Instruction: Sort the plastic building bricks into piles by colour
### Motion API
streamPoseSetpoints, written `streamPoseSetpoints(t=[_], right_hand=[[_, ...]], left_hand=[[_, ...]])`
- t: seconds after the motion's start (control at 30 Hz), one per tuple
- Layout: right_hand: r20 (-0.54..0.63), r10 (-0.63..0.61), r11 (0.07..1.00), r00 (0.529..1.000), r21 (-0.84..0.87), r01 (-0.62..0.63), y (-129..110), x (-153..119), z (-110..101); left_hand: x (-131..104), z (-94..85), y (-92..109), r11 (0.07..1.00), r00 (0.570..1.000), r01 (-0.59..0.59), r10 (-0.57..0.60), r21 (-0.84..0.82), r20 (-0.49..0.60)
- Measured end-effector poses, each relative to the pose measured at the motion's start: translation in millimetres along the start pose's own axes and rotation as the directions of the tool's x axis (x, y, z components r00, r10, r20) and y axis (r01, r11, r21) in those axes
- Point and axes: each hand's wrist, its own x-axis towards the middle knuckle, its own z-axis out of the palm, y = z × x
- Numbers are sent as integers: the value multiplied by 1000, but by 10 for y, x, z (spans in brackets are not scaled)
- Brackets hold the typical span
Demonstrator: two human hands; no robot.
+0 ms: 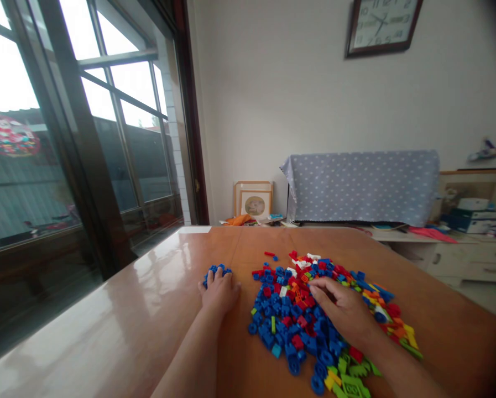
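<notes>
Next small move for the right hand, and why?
Probably pinch one blue brick from the mixed pile. The right hand is over that pile, its fingers close to the bricks, though I can't tell if they hold one. The left hand rests on a small separate cluster, where only blue shows.

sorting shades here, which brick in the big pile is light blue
The light blue brick, below the narrow lime green piece in the picture; its paler shade sets it apart from the dark blue bricks around it.
</notes>
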Motion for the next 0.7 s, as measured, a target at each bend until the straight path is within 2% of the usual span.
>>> streamPoseSetpoints(t=[0.13, 0.23, 0.3, 0.4, 0.5, 0.57, 0.63, 0.7], right_hand=[[-34, 9, 1000, 999, -15, -9, 45, 24, -18], [-61, 24, 999, 998, -35, -26, 71, 43, -72], [-20, 6, 998, 1000, -59, -7, 50, 37, -117], [142, -70, 984, 987, -150, 92, -27, -13, -150], [340, -85, 949, 937, -259, 181, -74, -80, -104], [419, -53, 932, 907, -306, 196, -48, -101, -40], [421, -12, 923, 907, -345, 173, 25, -88, 24], [370, 28, 910, 929, -393, 129, 123, -48, 71]], left_hand=[[11, 4, 14, 1000, 1000, 12, -12, 8, -28], [9, 16, 57, 999, 994, -32, 32, 4, -108], [0, 23, 112, 996, 982, -88, 82, -26, -168], [-28, 30, 236, 968, 958, -214, 182, -130, -221], [-78, 38, 386, 887, 927, -364, 315, -285, -202], [-123, 53, 478, 820, 906, -422, 392, -387, -158], [-173, 78, 551, 779, 896, -428, 432, -458, -103], [-222, 108, 601, 777, 894, -408, 446, -479, -38]])
